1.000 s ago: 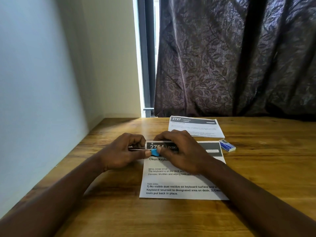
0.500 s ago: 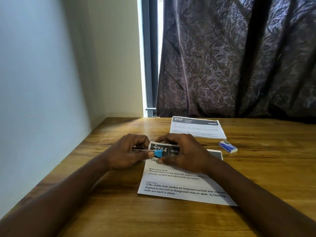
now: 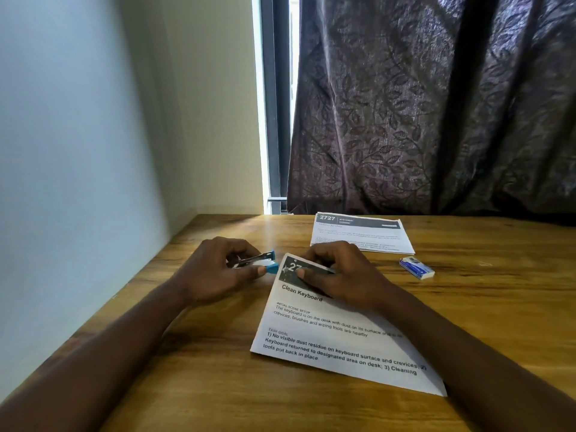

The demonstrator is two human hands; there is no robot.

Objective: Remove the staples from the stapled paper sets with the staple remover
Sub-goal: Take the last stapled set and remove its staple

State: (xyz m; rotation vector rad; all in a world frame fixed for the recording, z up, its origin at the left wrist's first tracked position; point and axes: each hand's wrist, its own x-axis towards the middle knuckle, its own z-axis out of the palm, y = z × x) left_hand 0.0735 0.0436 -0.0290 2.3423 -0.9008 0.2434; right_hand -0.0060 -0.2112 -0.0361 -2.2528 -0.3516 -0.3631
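Note:
A printed paper set headed "Clean Keyboard" lies skewed on the wooden desk, its top left corner lifted. My right hand pinches that top edge near the corner. My left hand holds a small blue and white staple remover with a metal blade, its blue tip just left of the paper's corner and apart from it. A second paper set, headed "2727", lies flat farther back.
A small blue and white box lies right of the papers. A pale wall runs along the desk's left edge. A dark patterned curtain hangs behind the desk, with a window frame strip beside it.
The staple remover has drawn back to the left, off the paper's corner. The near paper set has turned so its bottom swings right, and its top corner is raised.

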